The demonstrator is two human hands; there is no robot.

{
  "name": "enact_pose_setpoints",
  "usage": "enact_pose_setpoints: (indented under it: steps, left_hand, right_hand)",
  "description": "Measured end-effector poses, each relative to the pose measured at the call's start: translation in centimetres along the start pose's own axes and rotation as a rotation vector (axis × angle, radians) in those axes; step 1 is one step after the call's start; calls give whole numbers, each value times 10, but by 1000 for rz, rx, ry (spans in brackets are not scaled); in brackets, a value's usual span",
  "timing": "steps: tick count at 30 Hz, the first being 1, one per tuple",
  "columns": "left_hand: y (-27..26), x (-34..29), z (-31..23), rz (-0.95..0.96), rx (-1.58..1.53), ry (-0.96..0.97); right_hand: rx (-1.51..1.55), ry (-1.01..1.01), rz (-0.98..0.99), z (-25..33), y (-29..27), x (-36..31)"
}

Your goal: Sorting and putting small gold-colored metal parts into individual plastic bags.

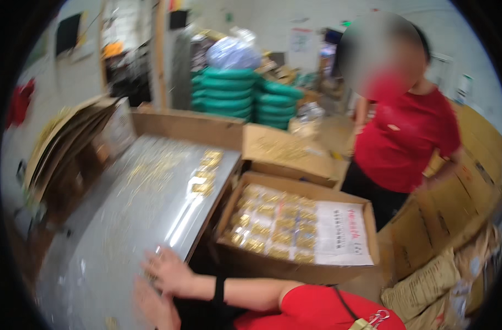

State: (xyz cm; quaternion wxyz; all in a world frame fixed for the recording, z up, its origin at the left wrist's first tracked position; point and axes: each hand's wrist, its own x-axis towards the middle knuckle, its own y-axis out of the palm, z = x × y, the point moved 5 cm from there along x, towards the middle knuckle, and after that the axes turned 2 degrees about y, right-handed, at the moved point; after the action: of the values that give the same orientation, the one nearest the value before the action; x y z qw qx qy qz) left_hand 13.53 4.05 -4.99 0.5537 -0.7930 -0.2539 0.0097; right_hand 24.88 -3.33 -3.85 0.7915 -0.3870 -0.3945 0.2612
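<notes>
My right hand, with a black band at its wrist, is over the near right edge of a grey, shiny tabletop. Its fingers look stretched out, though blurred, and I make out nothing in them. Just below it is my left hand, close to the right one; motion smears its fingers. Farther up the table lie loose, thin gold-coloured pieces. Several small gold-coloured packs are lined up along the table's right side.
Right of the table stands an open carton with rows of gold-coloured packs and a printed sheet. Behind it is a cardboard tray. A person in a red shirt stands beyond. Green coils are stacked behind; sacks lie lower right.
</notes>
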Motion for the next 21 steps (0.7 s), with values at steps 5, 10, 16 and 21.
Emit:
enact_pose_setpoints:
  steps: [5, 10, 16, 21]
  left_hand:
    - [-22, 18, -51, -34, -153, 72]
    - [-16, 17, -58, -109, -2, 106]
    - [-17, 21, -56, -173, 83, 102]
    - [-21, 11, -54, -199, 60, 170]
  right_hand:
    - [230, -69, -5, -21, -66, 0]
    - [627, 64, 50, -54, -68, -4]
    - [188, -137, -19, -33, -63, -7]
    - [158, -113, -43, -17, -70, -28]
